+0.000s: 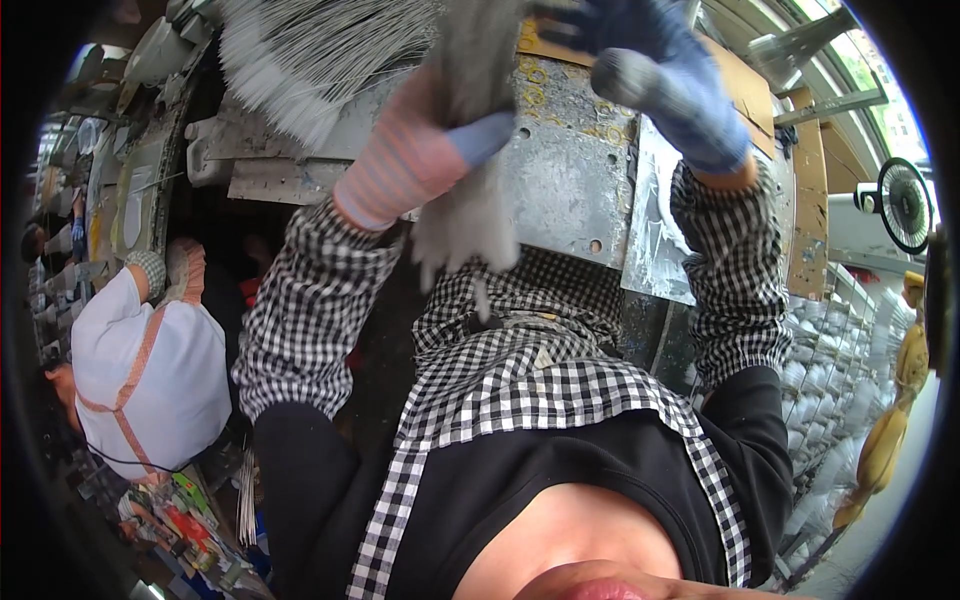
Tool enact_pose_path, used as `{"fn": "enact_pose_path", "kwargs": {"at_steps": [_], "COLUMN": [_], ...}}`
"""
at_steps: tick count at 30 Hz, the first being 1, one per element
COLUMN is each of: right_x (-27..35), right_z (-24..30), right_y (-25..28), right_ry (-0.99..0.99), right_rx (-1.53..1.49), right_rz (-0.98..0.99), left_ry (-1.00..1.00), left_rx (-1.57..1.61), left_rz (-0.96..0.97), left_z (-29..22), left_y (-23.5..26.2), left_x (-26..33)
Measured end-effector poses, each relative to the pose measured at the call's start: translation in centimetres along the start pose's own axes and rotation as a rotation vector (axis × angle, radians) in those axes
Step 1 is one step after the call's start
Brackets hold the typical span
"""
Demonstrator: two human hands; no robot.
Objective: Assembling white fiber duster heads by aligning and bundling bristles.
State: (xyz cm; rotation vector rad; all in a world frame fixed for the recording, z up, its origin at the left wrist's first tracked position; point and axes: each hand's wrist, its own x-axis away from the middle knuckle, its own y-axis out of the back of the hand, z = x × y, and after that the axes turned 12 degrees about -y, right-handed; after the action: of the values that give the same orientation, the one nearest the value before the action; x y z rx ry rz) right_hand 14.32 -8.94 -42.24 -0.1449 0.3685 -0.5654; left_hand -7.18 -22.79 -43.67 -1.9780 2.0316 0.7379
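My left hand [410,150], in a pink-and-grey striped glove with a blue thumb, is closed around a long grey bundle of strands [468,190]. Motion smears the bundle; its uneven lower end hangs near my apron, and its top runs out of view. To its right, my right hand [665,85] is raised over the bench in a blue glove with a greyish thumb tip. Its thumb and fingers are spread apart, somewhat blurred, with nothing seen in them. Behind my left hand, a fan of white bristles [310,60] lies across the bench's far left.
The metal worktable [570,200] has holes and yellow ring marks. A white-smeared plate [655,215] lies on its right side, near cardboard [740,90]. A fan [903,205] stands far right, above racks of whitish bundles [840,370]. Another person [150,360] bends at the left.
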Motion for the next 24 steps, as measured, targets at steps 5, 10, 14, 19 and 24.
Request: {"fn": "enact_pose_path", "kwargs": {"at_steps": [5,10,14,19,24], "right_x": [-0.4,1.9,3.2,0.3,-0.4], "right_z": [6.5,2.8,7.1,9.5,11.5], "right_y": [-4.9,-6.4,-6.2,-8.4,-9.2], "right_ry": [0.198,-0.098,0.282,0.206,0.399], "right_rx": [-0.07,0.85,0.586,1.743,1.56], "right_rz": [0.007,-0.404,-0.342,-0.265,-0.06], "left_ry": [-0.298,0.089,-0.107,0.04,0.005], "left_rx": [0.158,1.285,0.778,1.674,1.898], "left_rz": [0.136,-0.031,0.129,0.193,0.24], "left_z": [0.9,3.1,5.5,7.4,7.5], "left_y": [-5.8,-9.0,-9.6,-11.7,-13.3], "left_x": [-5.1,-4.3,-4.2,-5.3,-7.1]}}
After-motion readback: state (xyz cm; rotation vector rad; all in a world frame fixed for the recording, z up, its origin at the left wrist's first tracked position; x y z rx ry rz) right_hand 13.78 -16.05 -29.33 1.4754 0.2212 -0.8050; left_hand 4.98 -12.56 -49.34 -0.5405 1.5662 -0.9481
